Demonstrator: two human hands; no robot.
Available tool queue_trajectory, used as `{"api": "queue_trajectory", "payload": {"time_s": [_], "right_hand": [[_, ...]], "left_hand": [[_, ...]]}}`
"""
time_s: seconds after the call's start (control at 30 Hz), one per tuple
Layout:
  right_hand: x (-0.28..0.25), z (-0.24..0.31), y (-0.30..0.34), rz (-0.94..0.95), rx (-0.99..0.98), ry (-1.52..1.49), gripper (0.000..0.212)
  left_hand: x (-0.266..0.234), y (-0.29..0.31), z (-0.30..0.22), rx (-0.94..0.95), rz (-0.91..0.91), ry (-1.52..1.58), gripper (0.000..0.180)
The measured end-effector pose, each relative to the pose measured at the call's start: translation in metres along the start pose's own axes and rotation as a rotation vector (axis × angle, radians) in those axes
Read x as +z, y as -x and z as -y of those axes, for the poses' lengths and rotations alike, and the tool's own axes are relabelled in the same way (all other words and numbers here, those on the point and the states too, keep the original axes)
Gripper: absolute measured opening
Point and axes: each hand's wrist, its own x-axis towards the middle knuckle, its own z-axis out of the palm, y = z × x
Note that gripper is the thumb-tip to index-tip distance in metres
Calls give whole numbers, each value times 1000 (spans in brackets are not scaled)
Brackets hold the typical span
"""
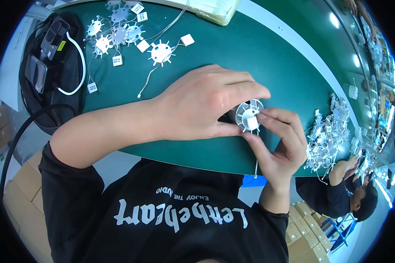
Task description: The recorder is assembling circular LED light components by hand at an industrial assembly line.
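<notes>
Green worktop (289, 74) with a curved, pale edge fills the middle of a bright workroom, seen from above through a round, bending lens. At its centre, in front of the person's dark printed shirt (162, 236), both bare hands meet over one small spoked white disc (245, 113) with a clear round rim. The left hand (202, 103) reaches across from the left, palm down; its forefinger arches over the top and its thumb lies below, closed around the far and left side of the disc. The right hand (283, 142) has thumb and forefinger closed on the disc's right and lower edge, beside a small white block (252, 122) on its face. A thin pale wire (256, 153) hangs from it toward the table's near edge.

To the upper left lie similar loose white discs (161, 52) with wires and square tags. Further left, a black bag (74, 57) carries dark devices and a white cable (83, 65). On the right is a tangled heap of white parts (329, 138); beyond it a co-worker (324, 193) in black bends over the bench. Cardboard boxes (24, 197) stand below.
</notes>
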Motion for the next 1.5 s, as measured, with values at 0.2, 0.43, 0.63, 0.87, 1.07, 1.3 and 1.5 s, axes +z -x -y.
{"api": "queue_trajectory", "payload": {"time_s": [0.2, 0.43, 0.63, 0.87, 1.07, 1.3, 1.5], "right_hand": [[18, -2, 23, -180, 16, 18, 39], [14, 0, 25, -195, 43, 16, 40], [11, 4, 22, -153, 60, 63, 39], [4, 19, 20, -61, 108, 171, 38], [14, 18, 17, -78, 80, 153, 35], [6, -7, 36, -201, 328, -145, 25], [-16, 2, 15, 46, 84, 184, 25]], "left_hand": [[3, -4, -1, 14, 21, -48, 63], [4, -1, -7, -23, 23, -21, 53], [6, 3, -6, -26, 14, -24, 50], [5, 3, -7, 10, 17, -50, 49], [3, -2, -6, 3, 58, -79, 46], [6, -1, -4, 37, 17, -39, 46], [-3, -6, -7, 32, 59, -68, 45]]}}
